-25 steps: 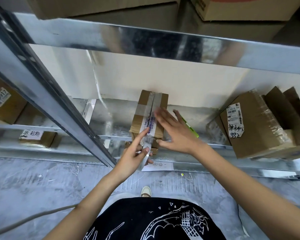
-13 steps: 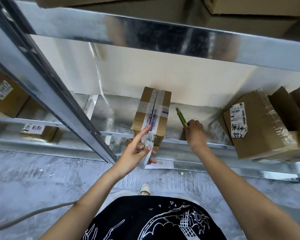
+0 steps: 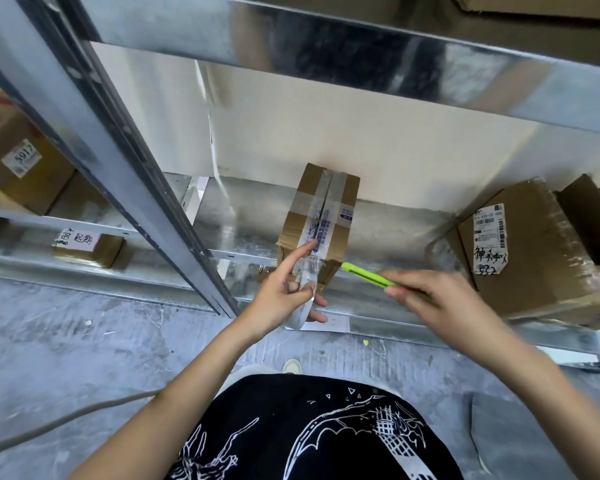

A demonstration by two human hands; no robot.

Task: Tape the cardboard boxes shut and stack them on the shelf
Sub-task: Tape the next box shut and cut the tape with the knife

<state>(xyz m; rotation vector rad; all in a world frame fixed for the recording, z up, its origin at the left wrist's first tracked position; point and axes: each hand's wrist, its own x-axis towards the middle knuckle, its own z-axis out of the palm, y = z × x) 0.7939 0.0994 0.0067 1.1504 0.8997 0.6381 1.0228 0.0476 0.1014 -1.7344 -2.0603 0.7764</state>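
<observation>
Left hand pinching tape strip on cardboard box, right hand gripping green cutter

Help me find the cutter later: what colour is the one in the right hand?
Bright lime green cutter, held by the right hand; the head view shows it.

Illumination is bright, even and diffuse; shadows are soft. Glare and smeared reflections cover the metal shelf beam and the shelf deck. Wide-angle distortion bends the upright post and stretches the frame edges. Motion blur softens the right hand; the centre remains reasonably sharp.
</observation>
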